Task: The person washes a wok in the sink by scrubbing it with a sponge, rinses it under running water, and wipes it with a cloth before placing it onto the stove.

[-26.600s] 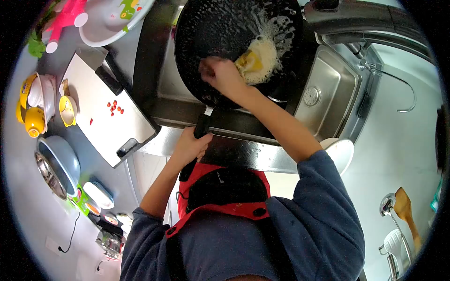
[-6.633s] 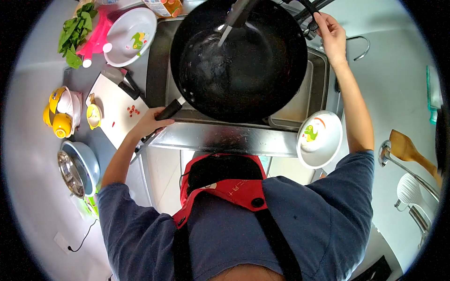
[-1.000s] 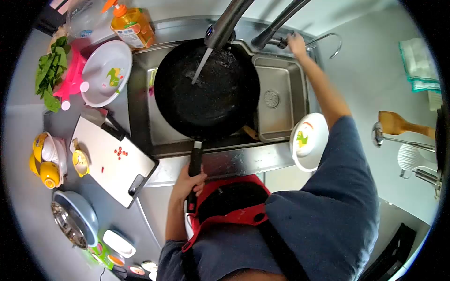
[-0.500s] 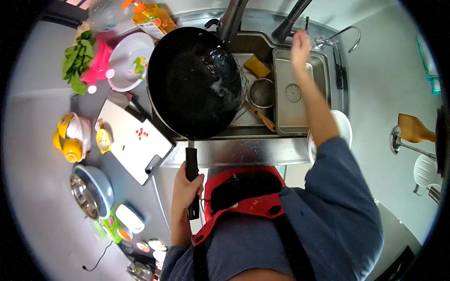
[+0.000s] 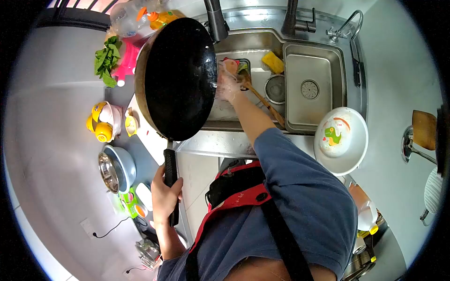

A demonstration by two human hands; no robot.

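Observation:
My left hand is wrapped round the black handle of a large wok. The wok is tilted, its dark inside turned partly toward the sink. My right hand is down in the left basin, beside the wok's right rim, under splashing water that blurs its fingers. Just beyond it lies a dark-edged square piece with red and green bits, partly covered by the hand. A wooden-handled brush or utensil, a round metal strainer and a yellow sponge lie close by.
Black faucets rise behind the sink. A white bowl with a dinosaur print stands at the right edge. To the left are a white cutting board, leafy greens, a blue basin and an orange soap bottle.
My right hand has moved from the faucet on the right down into the left basin beside the wok. The wok has tilted more steeply and shifted left; its pooled water no longer shows.

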